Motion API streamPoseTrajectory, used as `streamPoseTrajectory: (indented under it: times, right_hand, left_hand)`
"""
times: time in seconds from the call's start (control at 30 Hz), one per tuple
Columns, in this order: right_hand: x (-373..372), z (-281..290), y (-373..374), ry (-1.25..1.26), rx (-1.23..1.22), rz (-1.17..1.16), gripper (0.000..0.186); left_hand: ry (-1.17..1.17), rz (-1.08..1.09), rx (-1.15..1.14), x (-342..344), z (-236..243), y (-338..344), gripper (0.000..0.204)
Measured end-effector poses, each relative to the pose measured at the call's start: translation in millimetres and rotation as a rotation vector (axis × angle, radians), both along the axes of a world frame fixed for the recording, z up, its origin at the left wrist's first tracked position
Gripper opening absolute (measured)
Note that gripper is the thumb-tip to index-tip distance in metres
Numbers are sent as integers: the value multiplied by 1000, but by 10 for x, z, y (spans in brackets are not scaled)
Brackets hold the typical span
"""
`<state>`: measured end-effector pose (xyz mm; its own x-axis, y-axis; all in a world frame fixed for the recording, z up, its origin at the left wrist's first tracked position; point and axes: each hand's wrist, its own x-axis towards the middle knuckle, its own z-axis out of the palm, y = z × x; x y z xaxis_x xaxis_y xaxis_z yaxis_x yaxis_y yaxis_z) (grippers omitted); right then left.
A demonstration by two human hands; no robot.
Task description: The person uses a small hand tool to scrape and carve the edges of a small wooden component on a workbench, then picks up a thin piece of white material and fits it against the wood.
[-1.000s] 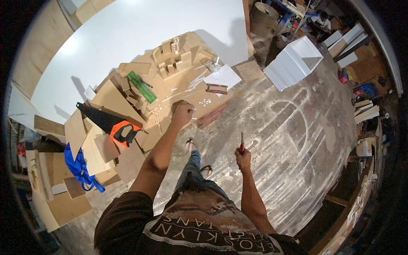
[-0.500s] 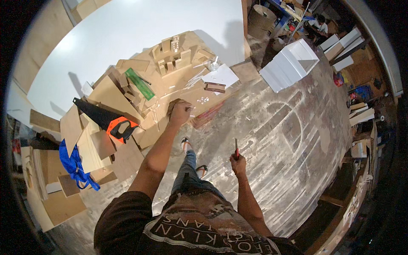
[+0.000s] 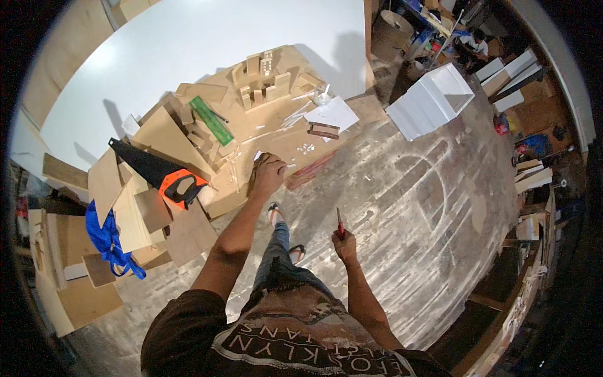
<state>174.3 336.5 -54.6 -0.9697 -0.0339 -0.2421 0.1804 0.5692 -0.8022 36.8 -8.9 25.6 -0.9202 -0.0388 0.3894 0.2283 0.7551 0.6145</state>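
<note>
My right hand (image 3: 344,245) is closed round a red-handled knife (image 3: 341,226), its slim dark blade pointing away from me above the floor. Over the near edge of the wooden work board (image 3: 248,139), my left hand (image 3: 270,174) is closed, fingers bent down. A small white piece (image 3: 258,155) shows by its fingertips; whether they grip it I cannot make out. Beside that hand lie small white bits (image 3: 306,149) and a brown block-like piece (image 3: 323,130). Farther back on the board stand upright wooden blocks (image 3: 257,93) and a green strip (image 3: 211,120).
An orange-handled saw (image 3: 179,185) rests on wood sheets at the left, above a blue bag (image 3: 105,235). A white box unit (image 3: 427,103) stands on the floor at right. Far right, a person (image 3: 476,43) sits among clutter. A white sheet (image 3: 333,114) lies on the board.
My right hand has moved slightly left with the knife, whose blade now tips left. My left hand has turned a little and lies lower, with a small white piece now showing at its fingertips.
</note>
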Motion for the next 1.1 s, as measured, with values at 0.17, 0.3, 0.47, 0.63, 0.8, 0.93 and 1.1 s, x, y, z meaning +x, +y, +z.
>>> streamPoseTrajectory:
  times: [0.17,0.3,0.47,0.63,0.8,0.93,1.1]
  right_hand:
    - [-11,49,17,-24,71,-18,26]
    - [53,26,127,-54,110,-35,26]
    - [124,119,72,-48,102,-30,24]
    - [169,53,54,-83,102,-11,22]
    - [180,-27,28,-38,98,3,21]
    - [99,20,-24,-32,143,38,23]
    - [-366,768,-734,-228,-131,-25,54]
  left_hand:
    - [-7,46,-5,-58,-72,17,10]
    - [-9,61,1,-67,-41,53,10]
    - [-17,64,25,-62,-53,4,10]
    - [7,43,-11,-81,-44,-8,9]
    - [3,50,12,-96,-62,-14,7]
    - [21,39,8,-115,-93,-6,8]
    - [20,84,16,-48,-103,-66,9]
